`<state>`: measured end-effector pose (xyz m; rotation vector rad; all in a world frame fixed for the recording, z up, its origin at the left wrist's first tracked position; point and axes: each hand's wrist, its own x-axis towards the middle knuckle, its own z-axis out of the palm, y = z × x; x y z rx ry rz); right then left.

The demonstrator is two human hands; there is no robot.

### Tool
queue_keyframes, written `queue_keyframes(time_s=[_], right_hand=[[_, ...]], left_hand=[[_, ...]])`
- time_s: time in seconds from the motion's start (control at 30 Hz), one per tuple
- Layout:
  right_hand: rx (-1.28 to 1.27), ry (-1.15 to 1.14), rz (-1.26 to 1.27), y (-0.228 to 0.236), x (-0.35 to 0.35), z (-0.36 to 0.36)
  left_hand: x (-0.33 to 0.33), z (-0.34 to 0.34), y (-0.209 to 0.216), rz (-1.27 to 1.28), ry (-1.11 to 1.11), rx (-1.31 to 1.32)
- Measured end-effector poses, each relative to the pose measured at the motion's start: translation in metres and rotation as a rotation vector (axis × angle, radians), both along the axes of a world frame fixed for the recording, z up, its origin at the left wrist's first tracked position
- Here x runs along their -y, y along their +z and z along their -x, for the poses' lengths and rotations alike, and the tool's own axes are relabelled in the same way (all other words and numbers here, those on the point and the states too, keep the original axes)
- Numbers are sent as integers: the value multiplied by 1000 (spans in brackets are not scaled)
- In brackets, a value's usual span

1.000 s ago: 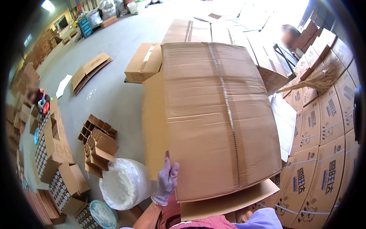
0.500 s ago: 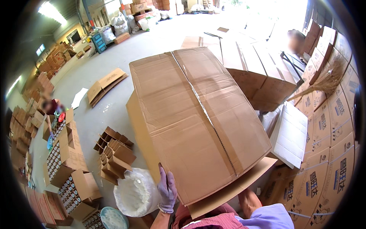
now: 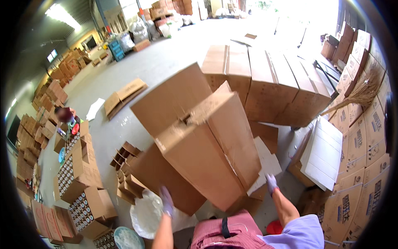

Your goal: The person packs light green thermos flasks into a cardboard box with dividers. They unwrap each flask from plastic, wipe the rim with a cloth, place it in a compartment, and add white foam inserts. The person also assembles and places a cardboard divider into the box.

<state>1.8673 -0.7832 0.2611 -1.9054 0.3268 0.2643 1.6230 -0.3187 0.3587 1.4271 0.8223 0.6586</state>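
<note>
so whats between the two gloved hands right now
In the head view the big cardboard box fills the stretch between the left hand and the right hand: its lower end sits between them, tilted, with both hands at its sides.

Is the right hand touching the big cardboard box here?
Touching. The head view shows the gloved right hand pressed against the lower right edge of the big cardboard box.

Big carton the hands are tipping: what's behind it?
Behind the big carton stands a row of tall brown cartons on grey floor; their lower parts are covered. Left hand and right hand are at its near edge.
</note>
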Motion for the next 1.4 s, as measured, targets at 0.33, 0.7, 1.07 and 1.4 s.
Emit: queue_keyframes(time_s=[0.33, 0.7, 1.07, 1.4], right_hand=[[530, 589, 80, 133, -205, -71], [831, 954, 482, 160, -205, -106], [575, 1127, 521, 180, -108, -116], [417, 1302, 896, 207, -14, -125]], left_hand=[[-23, -171, -82, -920, -442, -548], [128, -120, -16, -906, -769, -299], [175, -203, 16, 315, -827, -546], [309, -205, -20, 472, -878, -188]])
